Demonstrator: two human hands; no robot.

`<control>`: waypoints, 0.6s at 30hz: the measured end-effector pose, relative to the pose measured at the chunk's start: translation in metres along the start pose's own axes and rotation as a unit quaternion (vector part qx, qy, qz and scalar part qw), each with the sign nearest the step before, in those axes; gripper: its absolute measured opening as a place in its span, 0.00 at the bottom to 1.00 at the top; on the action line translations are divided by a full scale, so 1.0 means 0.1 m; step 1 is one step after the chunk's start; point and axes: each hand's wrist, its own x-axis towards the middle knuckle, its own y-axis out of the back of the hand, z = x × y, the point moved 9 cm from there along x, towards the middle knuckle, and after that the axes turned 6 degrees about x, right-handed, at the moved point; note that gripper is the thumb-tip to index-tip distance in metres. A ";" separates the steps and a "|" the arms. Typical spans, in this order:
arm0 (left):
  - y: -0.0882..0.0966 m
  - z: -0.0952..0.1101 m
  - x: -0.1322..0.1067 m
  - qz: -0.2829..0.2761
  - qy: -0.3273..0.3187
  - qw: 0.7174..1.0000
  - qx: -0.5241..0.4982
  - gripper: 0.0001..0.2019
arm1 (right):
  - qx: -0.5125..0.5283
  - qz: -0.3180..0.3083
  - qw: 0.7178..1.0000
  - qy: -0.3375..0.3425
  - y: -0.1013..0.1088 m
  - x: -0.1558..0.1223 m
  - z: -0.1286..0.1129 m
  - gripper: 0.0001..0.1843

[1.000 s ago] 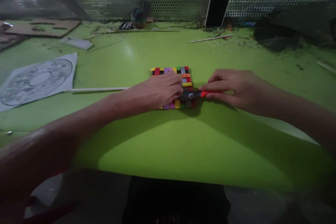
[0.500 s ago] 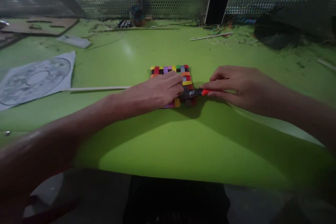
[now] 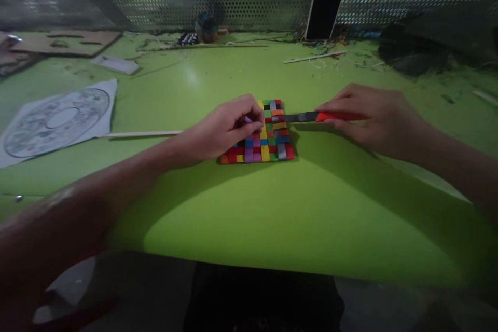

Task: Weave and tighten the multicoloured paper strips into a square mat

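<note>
In the middle of the green table (image 3: 218, 202) lies a woven mat (image 3: 265, 151), its left part under the left hand (image 3: 229, 127), the nearer one. That thumb and forefinger curl close; whether they pinch anything, I cannot tell. The right hand (image 3: 373, 113) grips a red-handled tool (image 3: 307, 117), pointing lengthwise leftward to the mat's right edge.

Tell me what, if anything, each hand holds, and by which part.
The right hand holds a slim red-and-black tool by its red end. Whether the left hand, over the multicoloured woven square, pinches anything cannot be told.
</note>
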 end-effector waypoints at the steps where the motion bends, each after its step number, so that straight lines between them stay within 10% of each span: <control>1: 0.00 -0.05 0.00 -0.005 0.023 0.999 -0.032 0.08 | 0.000 0.005 1.000 -0.007 0.00 -0.01 0.04 0.19; 9: -0.02 -0.11 -0.01 -0.022 0.089 0.970 -0.227 0.10 | -0.001 0.041 0.999 -0.015 -0.10 -0.06 0.18 0.19; 18: -0.23 0.05 -0.14 -0.081 0.186 0.861 -0.466 0.05 | -0.013 0.042 0.998 -0.039 -0.14 -0.07 0.26 0.20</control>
